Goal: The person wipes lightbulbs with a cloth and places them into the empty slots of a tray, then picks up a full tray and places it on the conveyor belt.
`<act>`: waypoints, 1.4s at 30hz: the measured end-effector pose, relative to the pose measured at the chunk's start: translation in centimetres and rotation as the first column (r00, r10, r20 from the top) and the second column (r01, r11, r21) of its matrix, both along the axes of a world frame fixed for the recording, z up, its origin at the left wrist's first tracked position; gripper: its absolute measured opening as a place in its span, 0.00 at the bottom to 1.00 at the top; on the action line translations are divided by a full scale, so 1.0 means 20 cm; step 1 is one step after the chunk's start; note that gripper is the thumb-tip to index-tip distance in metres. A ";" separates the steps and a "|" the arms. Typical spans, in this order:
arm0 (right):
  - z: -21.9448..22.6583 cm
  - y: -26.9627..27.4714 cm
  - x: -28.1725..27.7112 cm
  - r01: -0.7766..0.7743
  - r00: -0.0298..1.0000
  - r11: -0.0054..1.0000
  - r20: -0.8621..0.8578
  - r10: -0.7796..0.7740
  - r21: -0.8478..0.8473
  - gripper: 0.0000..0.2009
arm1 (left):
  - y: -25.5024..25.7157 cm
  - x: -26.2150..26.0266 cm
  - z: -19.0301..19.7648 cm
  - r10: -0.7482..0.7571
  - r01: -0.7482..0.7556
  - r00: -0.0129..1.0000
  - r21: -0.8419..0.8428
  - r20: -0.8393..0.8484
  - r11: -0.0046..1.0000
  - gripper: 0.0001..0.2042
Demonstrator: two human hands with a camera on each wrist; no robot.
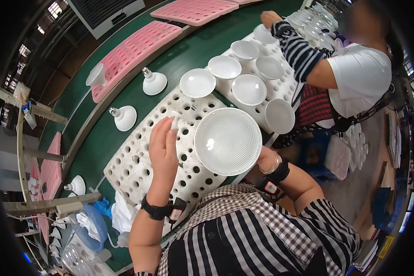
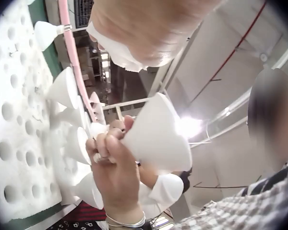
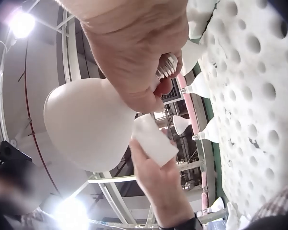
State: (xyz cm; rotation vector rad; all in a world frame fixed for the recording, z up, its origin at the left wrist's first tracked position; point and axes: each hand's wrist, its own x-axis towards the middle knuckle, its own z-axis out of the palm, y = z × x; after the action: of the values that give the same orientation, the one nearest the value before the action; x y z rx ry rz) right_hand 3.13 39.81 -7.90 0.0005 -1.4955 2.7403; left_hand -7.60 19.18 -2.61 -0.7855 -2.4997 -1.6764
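Note:
My right hand [image 1: 266,159] grips a white reflector lamp bulb [image 1: 227,141] by its neck, the ribbed metal screw base [image 3: 168,64] showing between its fingers in the right wrist view. The bulb's round dimpled face is turned up toward the head camera. My left hand [image 1: 163,149] pinches a folded white wiping cloth [image 3: 156,141] between thumb and fingers, beside the bulb and apart from its rim. Below both hands lies a white foam board [image 1: 138,158] full of holes.
Several bulbs stand face up in a second foam board [image 1: 287,78], where another person [image 1: 368,69] reaches. Loose bulbs [image 1: 125,118] lie on the green conveyor belt [image 1: 94,142]. Pink perforated trays [image 1: 138,50] line its far side. A blue basket [image 1: 94,230] stands at lower left.

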 end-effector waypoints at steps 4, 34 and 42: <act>0.05 0.05 0.02 -0.051 0.974 0.977 0.226 0.003 0.207 0.26 | 0.10 0.10 0.21 -0.129 0.086 0.887 -0.116 -0.443 0.990 0.16; 0.24 0.25 -0.08 0.074 0.991 0.294 -0.038 -0.129 0.953 0.18 | 0.33 0.12 0.18 -0.053 0.116 0.987 -0.447 0.151 0.887 0.26; 0.35 0.26 0.01 0.302 0.953 0.326 -0.280 -0.113 0.896 0.19 | 0.25 0.03 0.08 -0.052 0.205 0.917 -0.353 0.396 0.913 0.32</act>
State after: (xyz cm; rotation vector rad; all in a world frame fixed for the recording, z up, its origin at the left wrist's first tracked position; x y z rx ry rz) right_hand 3.26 45.02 -0.92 0.0501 -2.5256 1.2526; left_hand -7.08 24.23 -1.03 -0.7208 -3.1875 -1.5055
